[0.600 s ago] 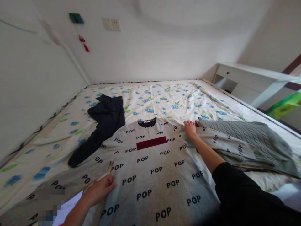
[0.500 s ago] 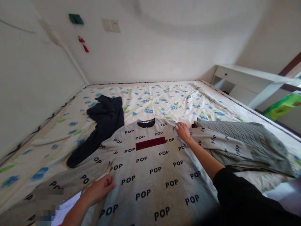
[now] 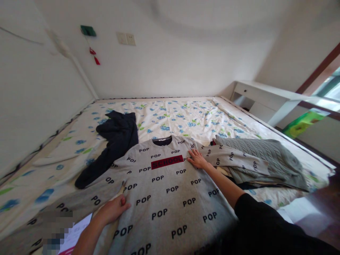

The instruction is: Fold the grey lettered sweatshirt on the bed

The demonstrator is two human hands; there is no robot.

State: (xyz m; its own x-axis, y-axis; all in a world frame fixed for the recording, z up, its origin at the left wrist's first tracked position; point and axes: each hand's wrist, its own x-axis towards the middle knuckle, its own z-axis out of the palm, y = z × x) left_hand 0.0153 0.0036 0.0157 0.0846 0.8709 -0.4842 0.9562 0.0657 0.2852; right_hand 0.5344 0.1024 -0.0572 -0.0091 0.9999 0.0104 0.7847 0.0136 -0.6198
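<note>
Sweatshirt (image 3: pixel 170 191), grey w/ POP print, lies face up on bed (image 3: pixel 186 113), collar away from you, right sleeve draped over grey knit (image 3: pixel 265 159). Soft, light, limp fabric; it'll slide and wrinkle on the sheet, nothing fragile. Best holds, I'd judge: shoulder seams, sleeve cuffs or hem, pinching both layers. Your left hand (image 3: pixel 113 210) is closed on a fold of cloth near the left armpit, fingers pinched on it. Your right hand (image 3: pixel 198 161) lies flat, fingers spread and loose, palm down just right of the red chest patch, gripping nothing. Navy garment (image 3: pixel 117 141) sits by the left shoulder, touching the sleeve. Vs 0.6 s ago: right hand has slid inward from the right shoulder seam toward chest centre; left hand unchanged; view has swung slightly right.
</note>
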